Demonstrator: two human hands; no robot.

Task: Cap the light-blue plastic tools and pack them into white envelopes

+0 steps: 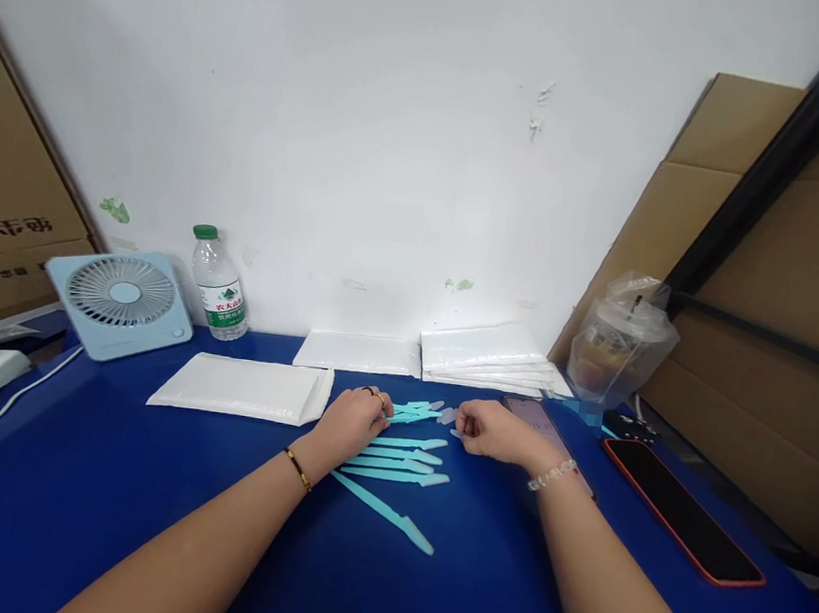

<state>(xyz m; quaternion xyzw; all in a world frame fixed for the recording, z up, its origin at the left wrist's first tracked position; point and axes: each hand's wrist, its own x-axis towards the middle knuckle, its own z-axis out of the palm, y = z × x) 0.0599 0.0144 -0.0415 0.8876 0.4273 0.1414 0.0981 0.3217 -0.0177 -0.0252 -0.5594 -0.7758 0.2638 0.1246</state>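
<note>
Several turquoise eyebrow razors [393, 463] lie in a loose row on the blue table, their handles to the left and blade ends to the right. The lowest razor [388, 514] slants down to the right. My left hand [357, 421] is closed on the handle end of an eyebrow razor in the upper bunch [414, 410]. Just right of the blade ends, my right hand [490, 430] pinches a small clear blade cap [456, 433]. A few more clear caps [446, 415] lie between the two hands. My fingers partly hide the handles.
White padded mailers [240, 386] lie at left and along the wall [485, 352]. A blue fan [124, 301] and water bottle [221, 287] stand at back left. A phone [530, 414] lies by my right forearm, an orange-edged phone [685, 511] farther right, a bagged drink cup [614, 343] behind.
</note>
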